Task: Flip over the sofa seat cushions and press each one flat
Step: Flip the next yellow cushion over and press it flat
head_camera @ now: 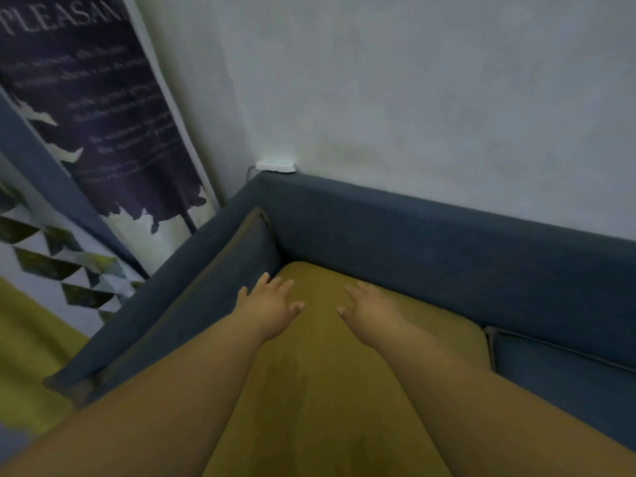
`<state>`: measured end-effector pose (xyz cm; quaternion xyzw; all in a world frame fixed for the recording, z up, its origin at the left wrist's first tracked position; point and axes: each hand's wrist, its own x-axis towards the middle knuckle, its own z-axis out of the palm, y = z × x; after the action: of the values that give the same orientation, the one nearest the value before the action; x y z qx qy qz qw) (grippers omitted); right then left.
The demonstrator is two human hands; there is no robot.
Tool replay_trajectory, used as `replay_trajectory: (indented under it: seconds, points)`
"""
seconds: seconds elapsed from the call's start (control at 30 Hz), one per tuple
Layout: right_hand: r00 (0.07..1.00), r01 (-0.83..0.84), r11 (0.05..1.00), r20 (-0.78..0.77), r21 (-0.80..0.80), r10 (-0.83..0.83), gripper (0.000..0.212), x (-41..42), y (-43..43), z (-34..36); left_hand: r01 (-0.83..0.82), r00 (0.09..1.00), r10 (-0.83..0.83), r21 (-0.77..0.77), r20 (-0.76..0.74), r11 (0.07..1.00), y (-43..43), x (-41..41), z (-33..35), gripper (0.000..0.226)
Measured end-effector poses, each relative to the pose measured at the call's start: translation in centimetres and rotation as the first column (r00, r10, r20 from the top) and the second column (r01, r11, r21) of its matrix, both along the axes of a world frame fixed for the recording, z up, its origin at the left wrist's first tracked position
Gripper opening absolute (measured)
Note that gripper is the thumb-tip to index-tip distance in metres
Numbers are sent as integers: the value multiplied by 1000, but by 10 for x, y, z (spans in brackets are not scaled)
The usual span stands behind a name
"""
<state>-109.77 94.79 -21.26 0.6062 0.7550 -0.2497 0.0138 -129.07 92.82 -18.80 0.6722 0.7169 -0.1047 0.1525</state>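
Note:
A mustard-yellow seat cushion [320, 390] lies in the left corner of a dark blue sofa [430, 242]. My left hand [270, 306] rests palm down on the cushion's far left part, fingers spread, close to the armrest. My right hand [373, 309] lies flat on the same cushion a little to the right, fingers apart. Neither hand holds anything. A blue seat cushion [564, 380] sits to the right of the yellow one, its piped edge showing.
The blue armrest [165, 304] runs along the left, with a blue side pad [241, 256] against it. A white wall stands behind the sofa; a small white plug [275, 165] sits at the corner. A dark banner [99, 108] hangs left.

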Motion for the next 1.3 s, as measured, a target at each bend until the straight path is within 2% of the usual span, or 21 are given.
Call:
replay_trajectory:
  seconds: [0.2,0.33,0.5,0.67,0.93,1.03,1.13,1.17,1.23,1.3]
  points:
    - [983,185,981,16,-64,-185,59,-17,47,-42,235,972,-235,3,8,972,79,-8,-49,63]
    - [945,328,935,32,-137,-327,59,-55,78,-76,366,930,-363,-35,55,930,130,-37,-91,62]
    - [937,349,919,79,-180,-341,56,-122,117,-129,406,914,-400,-106,71,908,183,-96,-147,62]
    - [953,303,936,71,-182,-295,58,-164,166,-180,406,914,-400,-146,69,902,236,-119,-202,62]
    - [950,313,940,49,-134,-309,58,-161,266,-265,395,918,-386,-135,90,909,318,-120,-296,64]
    - [934,354,932,11,78,-356,59,-158,299,-287,319,943,-318,9,93,948,349,-112,-330,64]
    - [920,378,876,-14,300,-392,62,-157,311,-319,164,972,-184,140,144,976,360,-104,-373,64]
    - [926,358,883,4,304,-376,62,-157,311,-347,132,978,-149,122,148,984,360,-103,-401,64]
    - [946,282,937,101,204,-307,60,-156,293,-392,157,984,-162,74,78,985,343,-100,-439,64]
    - [943,266,952,165,154,-290,59,-155,280,-432,174,984,-176,123,7,977,332,-103,-472,64]
